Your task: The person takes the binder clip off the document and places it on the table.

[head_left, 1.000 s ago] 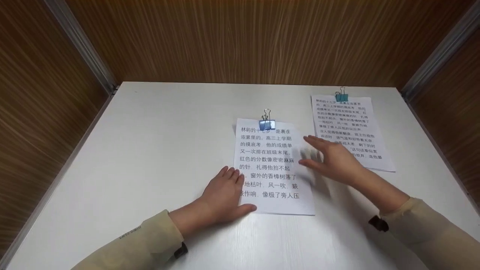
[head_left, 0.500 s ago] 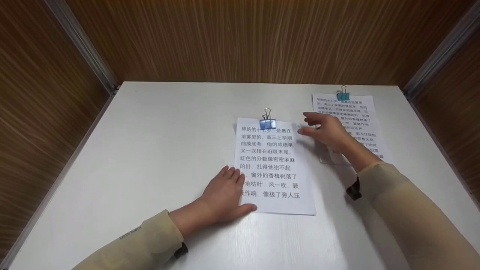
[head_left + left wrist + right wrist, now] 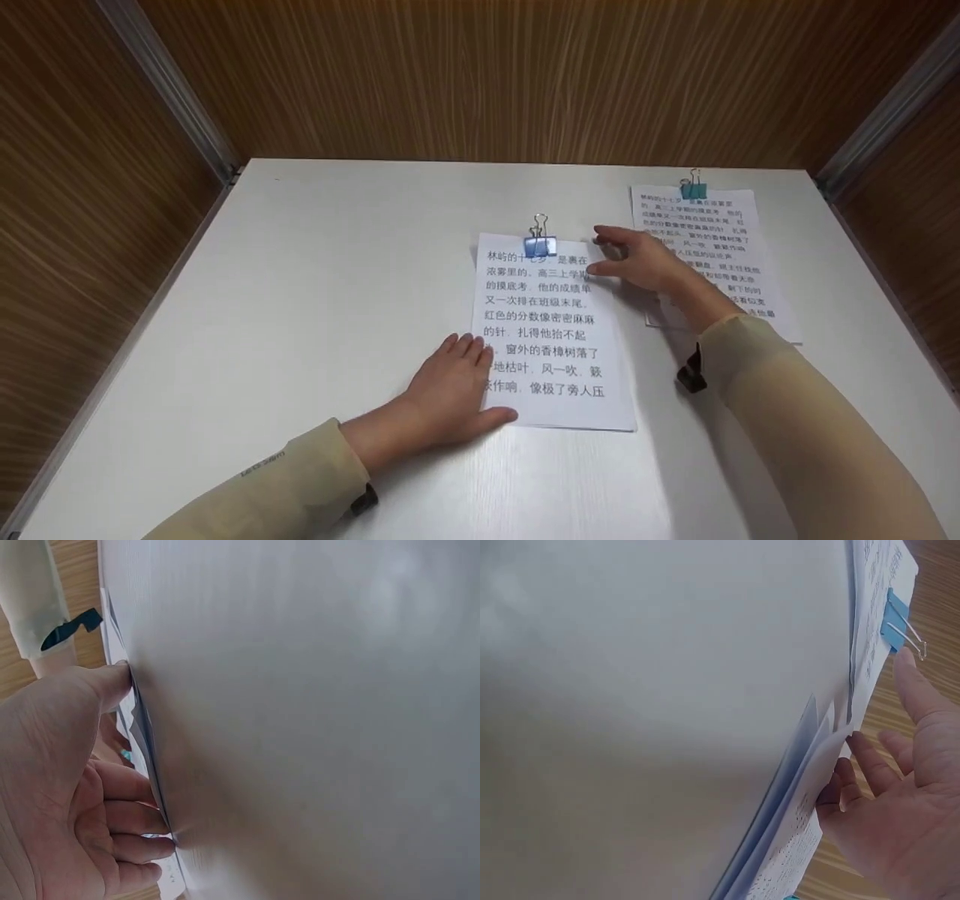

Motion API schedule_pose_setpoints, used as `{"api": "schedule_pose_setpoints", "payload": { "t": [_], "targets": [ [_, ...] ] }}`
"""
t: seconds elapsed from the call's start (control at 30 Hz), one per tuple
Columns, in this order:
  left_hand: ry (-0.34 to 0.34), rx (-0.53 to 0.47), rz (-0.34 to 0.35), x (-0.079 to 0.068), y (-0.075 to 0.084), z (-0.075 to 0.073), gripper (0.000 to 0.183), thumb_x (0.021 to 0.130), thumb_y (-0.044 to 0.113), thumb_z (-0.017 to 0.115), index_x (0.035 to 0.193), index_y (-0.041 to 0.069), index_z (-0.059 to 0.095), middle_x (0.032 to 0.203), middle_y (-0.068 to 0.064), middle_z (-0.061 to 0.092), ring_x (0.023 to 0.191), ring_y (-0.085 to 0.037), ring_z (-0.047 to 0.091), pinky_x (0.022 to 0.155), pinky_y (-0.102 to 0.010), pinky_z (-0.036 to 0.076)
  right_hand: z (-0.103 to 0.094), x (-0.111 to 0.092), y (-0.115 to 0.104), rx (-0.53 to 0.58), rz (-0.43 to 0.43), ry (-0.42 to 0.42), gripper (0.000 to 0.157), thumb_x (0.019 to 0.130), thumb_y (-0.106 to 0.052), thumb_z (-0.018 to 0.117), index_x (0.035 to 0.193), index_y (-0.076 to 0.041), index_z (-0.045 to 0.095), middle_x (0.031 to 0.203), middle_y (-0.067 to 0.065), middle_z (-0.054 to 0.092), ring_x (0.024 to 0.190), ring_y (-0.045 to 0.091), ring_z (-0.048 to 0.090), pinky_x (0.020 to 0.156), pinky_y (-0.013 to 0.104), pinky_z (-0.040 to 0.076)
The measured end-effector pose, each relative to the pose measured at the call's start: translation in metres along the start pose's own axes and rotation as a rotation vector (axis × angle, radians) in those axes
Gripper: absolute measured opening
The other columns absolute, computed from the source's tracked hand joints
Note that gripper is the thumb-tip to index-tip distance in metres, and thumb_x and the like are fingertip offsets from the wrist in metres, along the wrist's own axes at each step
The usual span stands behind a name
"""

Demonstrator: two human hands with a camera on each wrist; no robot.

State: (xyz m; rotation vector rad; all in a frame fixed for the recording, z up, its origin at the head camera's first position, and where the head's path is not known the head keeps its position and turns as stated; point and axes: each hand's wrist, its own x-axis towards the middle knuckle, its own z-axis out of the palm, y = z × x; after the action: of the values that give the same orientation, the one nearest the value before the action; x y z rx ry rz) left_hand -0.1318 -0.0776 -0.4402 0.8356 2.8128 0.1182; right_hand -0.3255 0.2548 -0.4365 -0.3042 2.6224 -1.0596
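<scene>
A stack of printed paper sheets [image 3: 551, 315] lies mid-table, with a blue binder clip [image 3: 540, 247] on its top edge. My left hand [image 3: 446, 390] rests at the lower left edge of that stack, fingers laid on the margin and thumb at the bottom edge. On the upper right side is my right hand [image 3: 645, 259], its thumb reaching over the printed side near the clip. In the right wrist view the thumb of the right hand [image 3: 900, 795] is close to the blue binder clip [image 3: 894, 619], and its fingers are bent beside the sheets' edges.
Behind the right hand lies a second stack of printed sheets [image 3: 757, 300], partly covered by the hand and wrist. A teal binder clip [image 3: 694, 191] grips its top. The white table [image 3: 337, 262] is bounded by wood-grain panels [image 3: 480, 82] at the back and sides.
My right hand has moved up the right side of the front stack, then slightly left onto its edge near the clip. The left hand keeps its place on the stack.
</scene>
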Motion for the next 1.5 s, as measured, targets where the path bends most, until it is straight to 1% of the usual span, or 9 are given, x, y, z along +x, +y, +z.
{"api": "schedule_pose_setpoints", "payload": {
  "t": [0.2, 0.37, 0.5, 0.67, 0.73, 0.87, 1.03, 1.27, 1.5],
  "targets": [
    [-0.006, 0.012, -0.003, 0.001, 0.001, 0.0, 0.099, 0.1, 0.073, 0.05, 0.155, -0.009, 0.046, 0.159, -0.027, 0.046, 0.153, -0.04, 0.038, 0.128, -0.052, 0.024, 0.002, 0.002, 0.0, -0.025, -0.029, -0.011, 0.091, 0.092, -0.038, 0.084, 0.167, -0.016, 0.037, 0.165, 0.013, 0.045, 0.158, 0.039, 0.028, 0.13, 0.055, 0.014],
    [0.0, 0.016, 0.0, 0.001, 0.001, 0.001, 0.099, 0.1, 0.073, 0.05, 0.155, -0.009, 0.046, 0.159, -0.026, 0.047, 0.153, -0.04, 0.038, 0.129, -0.052, 0.024, 0.003, 0.003, 0.0, 0.017, -0.014, -0.025, 0.092, 0.092, -0.035, 0.085, 0.168, -0.018, 0.035, 0.155, 0.016, 0.053, 0.141, 0.036, 0.049, 0.123, 0.051, 0.03],
    [0.006, 0.014, 0.005, 0.002, 0.001, 0.002, 0.098, 0.1, 0.072, 0.05, 0.155, -0.009, 0.046, 0.159, -0.026, 0.047, 0.153, -0.04, 0.039, 0.129, -0.052, 0.024, 0.004, 0.001, -0.003, 0.039, 0.01, -0.026, 0.093, 0.092, -0.037, 0.085, 0.168, -0.021, 0.034, 0.137, 0.017, 0.059, 0.116, 0.03, 0.058, 0.101, 0.041, 0.044],
    [0.016, 0.021, 0.018, 0.001, 0.001, 0.001, 0.098, 0.101, 0.072, 0.05, 0.154, -0.011, 0.046, 0.158, -0.027, 0.048, 0.152, -0.041, 0.04, 0.129, -0.051, 0.023, 0.002, -0.003, -0.006, 0.038, -0.026, 0.014, 0.087, 0.095, -0.035, 0.083, 0.167, -0.02, 0.038, 0.11, 0.015, 0.063, 0.093, 0.025, 0.054, 0.078, 0.034, 0.043],
    [0.016, 0.028, 0.023, 0.0, 0.0, 0.001, 0.098, 0.101, 0.072, 0.049, 0.154, -0.011, 0.046, 0.158, -0.027, 0.048, 0.152, -0.041, 0.04, 0.129, -0.051, 0.023, 0.001, -0.005, -0.007, 0.085, -0.025, 0.022, 0.083, 0.096, -0.03, 0.081, 0.167, -0.021, 0.039, 0.113, 0.015, 0.064, 0.095, 0.024, 0.056, 0.079, 0.032, 0.045],
    [0.015, 0.044, 0.031, 0.0, 0.0, 0.0, 0.098, 0.102, 0.072, 0.048, 0.154, -0.011, 0.046, 0.158, -0.027, 0.049, 0.151, -0.041, 0.041, 0.129, -0.051, 0.024, 0.0, -0.007, -0.007, 0.198, -0.011, 0.008, 0.076, 0.099, -0.023, 0.077, 0.166, -0.024, 0.04, 0.139, 0.015, 0.06, 0.112, 0.026, 0.063, 0.095, 0.035, 0.049],
    [0.009, 0.045, 0.029, 0.001, 0.0, -0.001, 0.099, 0.102, 0.073, 0.047, 0.154, -0.011, 0.046, 0.158, -0.027, 0.048, 0.152, -0.041, 0.039, 0.129, -0.051, 0.023, 0.002, -0.009, -0.008, 0.264, -0.003, -0.047, 0.069, 0.101, -0.022, 0.074, 0.164, -0.026, 0.044, 0.163, 0.008, 0.047, 0.136, 0.025, 0.054, 0.112, 0.038, 0.038],
    [0.003, 0.041, 0.023, 0.001, 0.0, 0.0, 0.1, 0.101, 0.074, 0.046, 0.154, -0.011, 0.045, 0.159, -0.027, 0.047, 0.153, -0.041, 0.038, 0.129, -0.051, 0.022, 0.005, -0.008, -0.007, 0.346, 0.05, -0.112, 0.061, 0.103, -0.017, 0.068, 0.161, -0.028, 0.05, 0.154, 0.008, 0.054, 0.12, 0.028, 0.066, 0.087, 0.032, 0.054],
    [0.0, 0.016, 0.009, 0.002, 0.0, 0.001, 0.099, 0.101, 0.073, 0.049, 0.155, -0.01, 0.046, 0.16, -0.026, 0.046, 0.153, -0.04, 0.037, 0.129, -0.05, 0.022, 0.007, -0.006, -0.001, 0.452, 0.076, -0.107, 0.057, 0.106, -0.007, 0.059, 0.16, -0.024, 0.051, 0.151, 0.01, 0.059, 0.118, 0.027, 0.068, 0.088, 0.033, 0.057]
  ]
}}
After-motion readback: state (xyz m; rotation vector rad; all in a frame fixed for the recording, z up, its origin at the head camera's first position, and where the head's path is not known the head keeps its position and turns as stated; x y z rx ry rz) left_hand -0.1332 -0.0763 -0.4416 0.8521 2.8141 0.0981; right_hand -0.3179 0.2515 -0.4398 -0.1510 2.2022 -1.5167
